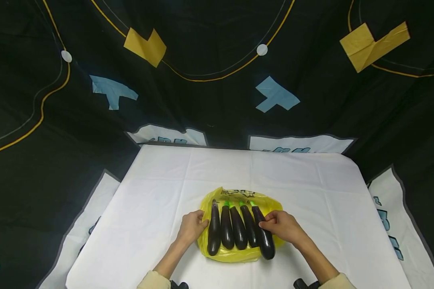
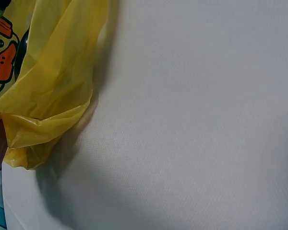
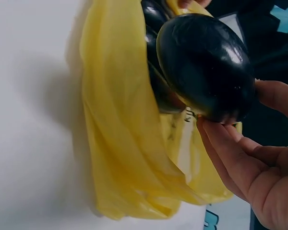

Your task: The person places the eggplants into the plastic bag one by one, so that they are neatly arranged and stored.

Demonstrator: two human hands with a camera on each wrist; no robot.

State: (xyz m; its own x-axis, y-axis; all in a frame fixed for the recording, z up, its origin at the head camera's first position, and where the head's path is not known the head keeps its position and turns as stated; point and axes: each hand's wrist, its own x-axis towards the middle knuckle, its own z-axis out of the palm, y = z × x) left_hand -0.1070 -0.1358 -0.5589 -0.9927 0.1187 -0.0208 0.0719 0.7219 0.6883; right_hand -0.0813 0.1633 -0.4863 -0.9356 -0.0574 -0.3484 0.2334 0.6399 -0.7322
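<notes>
Several dark purple eggplants [image 1: 226,226] lie side by side in an opened yellow plastic bag [image 1: 235,257], green stem ends pointing away from me. My right hand [image 1: 283,227] pinches the rightmost eggplant [image 1: 267,245] between thumb and fingers; its rounded end overlaps the bag's near edge. In the right wrist view, this eggplant [image 3: 206,67] is raised over the others, fingers beneath and thumb at the side. At the bag's left edge, my left hand [image 1: 193,226] pinches the plastic. The left wrist view shows the fold of yellow bag [image 2: 48,105] by the fingers.
A white cloth [image 1: 296,180] covers the table under the bag. Behind and around it hangs a dark curtain [image 1: 209,108] with yellow and blue tape-like shapes. White printed panels [image 1: 300,143] border the table at the back and sides.
</notes>
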